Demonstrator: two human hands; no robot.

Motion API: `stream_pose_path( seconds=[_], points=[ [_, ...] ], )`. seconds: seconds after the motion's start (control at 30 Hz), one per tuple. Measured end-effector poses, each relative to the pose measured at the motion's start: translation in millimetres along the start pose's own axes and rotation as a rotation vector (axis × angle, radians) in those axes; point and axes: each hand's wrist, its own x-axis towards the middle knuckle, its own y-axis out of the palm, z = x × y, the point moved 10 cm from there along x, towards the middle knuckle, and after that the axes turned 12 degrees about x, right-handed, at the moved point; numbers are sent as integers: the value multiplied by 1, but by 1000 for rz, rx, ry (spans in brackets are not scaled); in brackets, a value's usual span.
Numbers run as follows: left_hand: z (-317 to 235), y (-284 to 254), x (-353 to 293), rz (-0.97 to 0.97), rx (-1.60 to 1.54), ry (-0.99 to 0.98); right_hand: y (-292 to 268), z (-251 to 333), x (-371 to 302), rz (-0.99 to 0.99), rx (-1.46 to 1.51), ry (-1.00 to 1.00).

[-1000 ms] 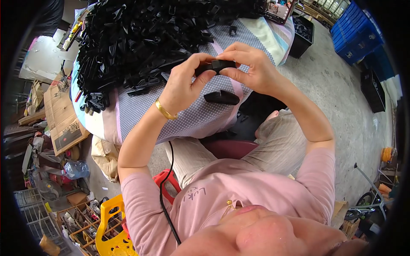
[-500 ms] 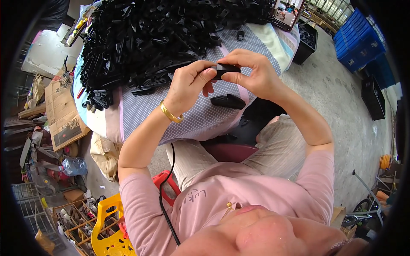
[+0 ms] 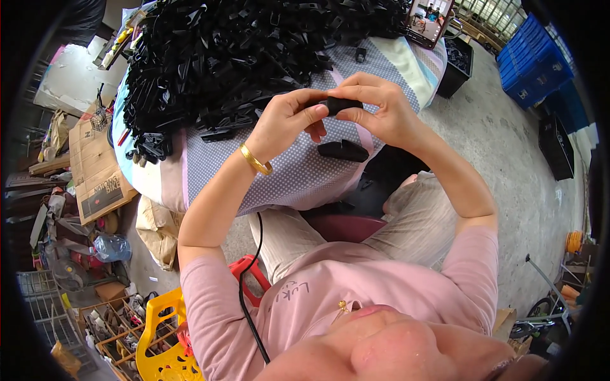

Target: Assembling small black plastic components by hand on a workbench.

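Note:
Between both hands, above the cloth-covered table [image 3: 267, 184], I hold a small black plastic part [image 3: 344, 106]. My left hand [image 3: 289, 120], with a gold bangle at the wrist, pinches its left end between thumb and fingers. The thumb and forefinger of my right hand [image 3: 378, 108] grip its right end. Fingers cover much of the part, so its full shape is hidden. Just below my hands another black plastic piece [image 3: 343, 151], long and tapered, lies on the cloth near the table edge. A big heap of black plastic parts [image 3: 216, 70] spreads beyond my left hand.
At the table's far right stands a phone [image 3: 429, 22] with a lit screen. Beyond it on the floor are a black bin [image 3: 455, 66] and blue crates [image 3: 534, 60]. A black cable [image 3: 244, 286] hangs near my left arm, above a yellow chair [image 3: 159, 330].
The black part has turned slightly between my fingers, and both hands stay closed on it. The whole view has shifted a little; the loose piece still lies on the cloth.

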Motion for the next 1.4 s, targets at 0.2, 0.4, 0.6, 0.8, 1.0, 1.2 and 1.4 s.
stream_pose_path(
  seconds=[0.2, 0.4, 0.6, 0.8, 1.0, 1.2, 1.4],
  points=[
    [3, 17, -2, 239, -251, -76, 1, -6, 3, -2, 12, -5],
    [6, 22, -4, 278, -351, -152, 0, -17, 3, -71, 67, 12],
    [5, 14, -6, 97, -421, -128, 8, -54, 0, -162, 404, 363],
    [6, 17, -5, 128, -615, -140, 16, -65, 1, -120, 511, 384],
    [13, 16, -2, 93, -608, -187, 21, -62, 2, -85, 559, 411],
    [9, 9, -3, 27, -430, -131, 20, -50, 5, -64, 465, 317],
    [5, 11, -4, 5, -389, -94, 23, -53, 2, -15, 546, 402]
  ],
)
